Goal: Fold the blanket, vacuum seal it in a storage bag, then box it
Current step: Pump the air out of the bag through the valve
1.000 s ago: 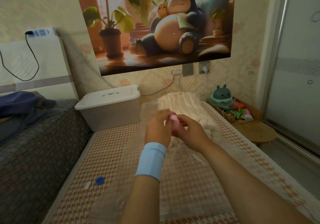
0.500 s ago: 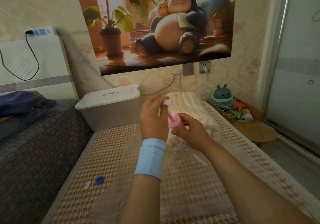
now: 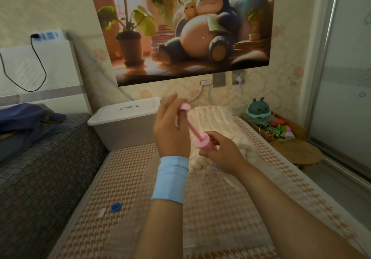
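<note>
A pink hand pump [image 3: 201, 143] stands over the clear storage bag [image 3: 210, 202], which lies flat on the bed with the folded white blanket [image 3: 216, 122] inside its far end. My right hand [image 3: 222, 152] grips the pump's barrel low over the bag. My left hand [image 3: 172, 130], with a light blue wristband, pinches the pink plunger handle [image 3: 185, 107], and the rod is drawn well out of the barrel. The pump's base and the bag's valve are hidden behind my right hand.
A white lidded storage box [image 3: 124, 122] sits at the head of the bed, left of the blanket. A blue valve cap [image 3: 116, 207] and a small white clip [image 3: 101, 212] lie on the patterned bedcover at left. A wooden stool [image 3: 297, 152] with clutter stands at right.
My left hand has pulled the plunger handle up and away from the barrel, so the rod now shows. My right hand has kept its hold on the barrel.
</note>
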